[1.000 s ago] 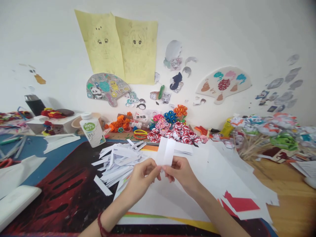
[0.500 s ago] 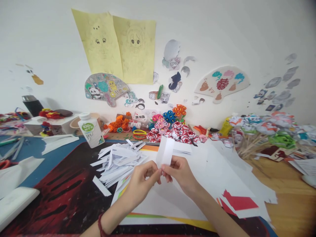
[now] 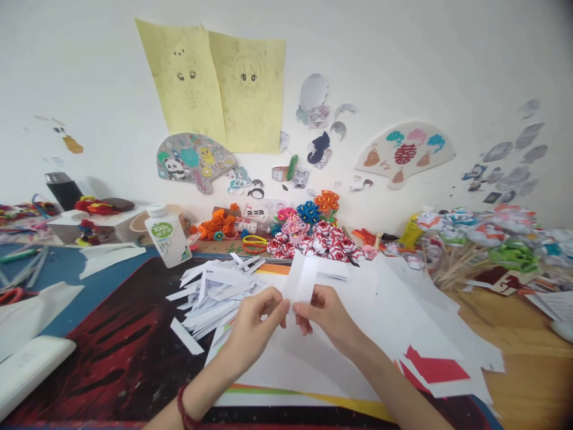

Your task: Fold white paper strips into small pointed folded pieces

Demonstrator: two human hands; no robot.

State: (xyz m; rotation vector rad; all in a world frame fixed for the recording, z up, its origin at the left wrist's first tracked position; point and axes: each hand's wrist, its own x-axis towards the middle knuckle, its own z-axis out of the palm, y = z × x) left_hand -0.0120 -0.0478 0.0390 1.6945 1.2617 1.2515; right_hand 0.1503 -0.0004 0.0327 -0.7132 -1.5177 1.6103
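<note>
A small white sheet of paper [image 3: 301, 278] with a lengthwise crease stands tilted up between my hands. My left hand [image 3: 259, 319] pinches its lower left edge between thumb and fingers. On the other side, my right hand [image 3: 326, 313] grips the lower right edge, thumb in front and fingers curled behind. Both hands are above a large white sheet [image 3: 286, 370] that lies on coloured paper. Left of my hands is a loose heap of cut white paper strips [image 3: 215, 292].
A white bottle [image 3: 168, 236] stands behind the strips. Red-and-white paper flowers [image 3: 326, 242] line the wall side. Red paper scraps [image 3: 436, 367] lie at right, near more white sheets [image 3: 403, 298]. Scissors with red handles [image 3: 15, 295] are at far left, above a white case [image 3: 36, 373].
My left thumb and fingers have slid slightly left, apart from my right thumb, along the paper's lower edge. The whole view has shifted a little.
</note>
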